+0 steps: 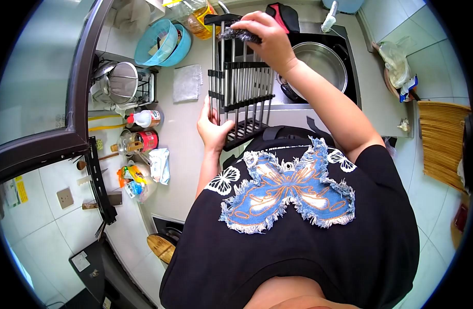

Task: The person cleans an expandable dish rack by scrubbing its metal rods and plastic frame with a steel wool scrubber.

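A rack of metal bars with black end strips (pixel 241 102) stands upright in front of my body, partly folded. My left hand (pixel 215 130) grips its lower left edge, the thumb on the near side and the fingers partly hidden behind the bars. At the top of the rack, my right hand (pixel 267 38) is closed on a steel wool scrubber (pixel 239 35), a dark, shiny, crinkled pad that touches the upper bars. Behind the rack and to the right, a round metal pan (pixel 321 67) sits on the black stove (pixel 354 82).
A folded grey-white cloth (pixel 187 83) lies on the counter left of the rack. Farther left are blue basins (pixel 159 44), a strainer (pixel 123 81) and several bottles and jars. An oil bottle (pixel 195 21) stands at the back. An open window frame (pixel 79 103) juts in at left.
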Action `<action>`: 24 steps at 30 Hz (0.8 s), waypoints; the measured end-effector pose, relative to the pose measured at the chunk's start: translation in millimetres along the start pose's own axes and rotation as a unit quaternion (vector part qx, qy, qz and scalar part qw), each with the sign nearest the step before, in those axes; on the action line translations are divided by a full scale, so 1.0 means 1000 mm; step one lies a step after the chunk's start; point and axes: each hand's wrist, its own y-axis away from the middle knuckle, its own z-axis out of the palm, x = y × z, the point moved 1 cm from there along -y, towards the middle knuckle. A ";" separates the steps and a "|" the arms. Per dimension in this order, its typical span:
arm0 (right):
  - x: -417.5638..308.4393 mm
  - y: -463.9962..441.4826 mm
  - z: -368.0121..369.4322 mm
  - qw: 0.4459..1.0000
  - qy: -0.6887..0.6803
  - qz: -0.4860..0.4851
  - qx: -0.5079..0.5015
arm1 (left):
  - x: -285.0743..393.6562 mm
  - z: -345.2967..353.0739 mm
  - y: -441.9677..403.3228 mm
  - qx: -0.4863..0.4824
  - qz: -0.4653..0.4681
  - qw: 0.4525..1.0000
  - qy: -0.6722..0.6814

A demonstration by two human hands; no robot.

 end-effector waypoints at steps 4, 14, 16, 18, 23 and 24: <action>-0.019 0.022 0.013 0.994 -0.014 -0.056 -0.088 | -0.010 -0.004 -0.001 -0.005 -0.013 0.999 0.050; -0.025 0.013 0.021 0.987 0.136 -0.054 -0.066 | -0.007 -0.017 -0.004 0.067 0.109 0.963 -0.237; -0.024 0.018 0.018 0.992 0.017 -0.025 -0.124 | -0.007 -0.024 -0.004 0.076 0.093 0.963 -0.240; -0.010 0.002 0.008 0.999 0.009 -0.015 -0.029 | -0.006 -0.026 -0.004 0.072 0.070 0.978 -0.181; 0.002 -0.009 0.010 1.000 0.006 0.000 -0.013 | -0.003 -0.022 -0.004 0.021 0.026 0.998 -0.060; 0.001 0.003 0.016 0.999 -0.008 -0.022 -0.040 | -0.005 -0.019 -0.006 0.024 0.017 0.998 0.046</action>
